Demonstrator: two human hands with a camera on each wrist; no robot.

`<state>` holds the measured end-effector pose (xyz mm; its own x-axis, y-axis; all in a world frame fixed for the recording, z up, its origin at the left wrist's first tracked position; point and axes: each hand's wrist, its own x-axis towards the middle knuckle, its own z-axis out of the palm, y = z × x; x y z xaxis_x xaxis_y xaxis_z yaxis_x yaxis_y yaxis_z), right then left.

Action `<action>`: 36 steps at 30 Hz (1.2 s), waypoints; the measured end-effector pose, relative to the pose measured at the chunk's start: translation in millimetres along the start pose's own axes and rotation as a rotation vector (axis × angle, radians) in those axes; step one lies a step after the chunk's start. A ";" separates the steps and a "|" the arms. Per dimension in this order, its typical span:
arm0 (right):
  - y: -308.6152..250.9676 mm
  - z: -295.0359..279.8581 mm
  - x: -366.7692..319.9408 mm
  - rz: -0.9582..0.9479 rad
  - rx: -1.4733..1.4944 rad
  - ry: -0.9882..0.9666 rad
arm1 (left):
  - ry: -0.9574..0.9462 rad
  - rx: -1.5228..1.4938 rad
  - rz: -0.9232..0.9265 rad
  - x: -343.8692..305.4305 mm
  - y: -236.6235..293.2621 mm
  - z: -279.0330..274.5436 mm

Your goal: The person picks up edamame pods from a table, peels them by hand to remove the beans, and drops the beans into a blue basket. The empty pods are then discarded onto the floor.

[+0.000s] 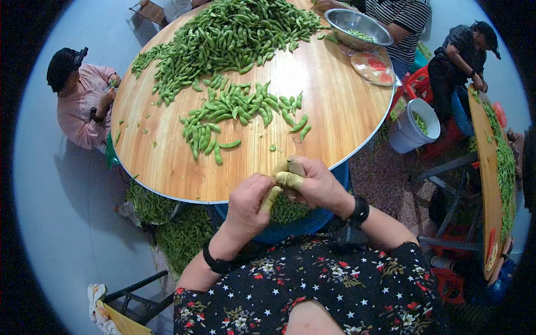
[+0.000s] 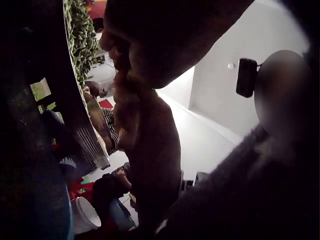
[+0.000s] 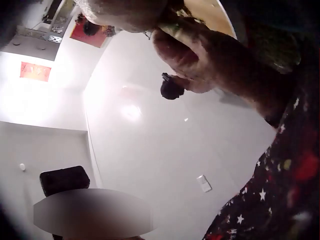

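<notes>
My left hand (image 1: 245, 205) and right hand (image 1: 319, 187) meet at the table's near edge, fingers curled and tips together. Pale yellowish covers wrap some thumbs and fingers. Between the fingertips, both hands pinch what looks like a green pod (image 3: 173, 24), mostly hidden by the fingers. Just beyond the hands, a small group of green pods (image 1: 218, 114) lies on the round wooden table (image 1: 162, 176), with a large heap of pods (image 1: 234, 36) behind it. The left wrist view shows both hands as dark shapes.
Below the hands sits a blue tub (image 1: 318, 223) holding green material. A metal bowl (image 1: 359, 29) and plastic-wrapped item (image 1: 373, 67) are at the table's far right. A white bucket (image 1: 406, 134) stands right, near another table (image 1: 484, 184). Other people sit around; pods or husks (image 1: 187, 237) cover the floor.
</notes>
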<state>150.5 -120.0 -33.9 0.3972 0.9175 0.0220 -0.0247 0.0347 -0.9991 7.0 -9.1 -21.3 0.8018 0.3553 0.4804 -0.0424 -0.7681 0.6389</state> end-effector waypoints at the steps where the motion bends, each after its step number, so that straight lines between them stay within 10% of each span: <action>1: -8.3 -6.2 0.4 0.175 0.155 -0.111 | -0.081 -0.118 -0.055 1.6 1.2 -6.8; 6: -11.1 -14.7 -1.8 0.431 0.250 -0.405 | -0.310 -0.064 -0.150 -20.0 -0.2 -35.7; 9: 5.5 -16.1 -12.5 0.011 -0.183 -0.387 | -0.706 0.434 -0.394 -43.8 7.5 -91.9; 10: 7.5 -15.4 -14.2 -0.277 -0.498 -0.393 | -0.679 0.601 -0.480 -43.2 16.4 -102.3; 16: -21.5 2.2 -3.5 0.083 -0.412 -0.176 | -0.172 0.558 -0.105 18.4 -37.5 -68.7; 20: 7.6 6.5 15.6 -0.085 -0.155 0.064 | -0.171 0.627 0.018 46.4 -98.9 -39.2; 23: 28.9 4.8 17.1 -0.563 -0.632 0.017 | -0.160 0.681 0.072 54.4 -82.0 -41.0; 30: -4.9 3.0 -6.6 0.331 0.590 -0.166 | -0.072 -0.114 -0.214 24.1 -21.4 -22.5; 36: 1.3 9.1 -17.0 0.061 0.301 -0.102 | -0.187 -0.342 -0.368 10.4 -1.2 -14.4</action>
<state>135.4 -132.0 -35.2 0.2928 0.9560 -0.0192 -0.3219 0.0796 -0.9434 6.8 3.2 -8.4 0.8915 0.4435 0.0928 0.0945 -0.3822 0.9192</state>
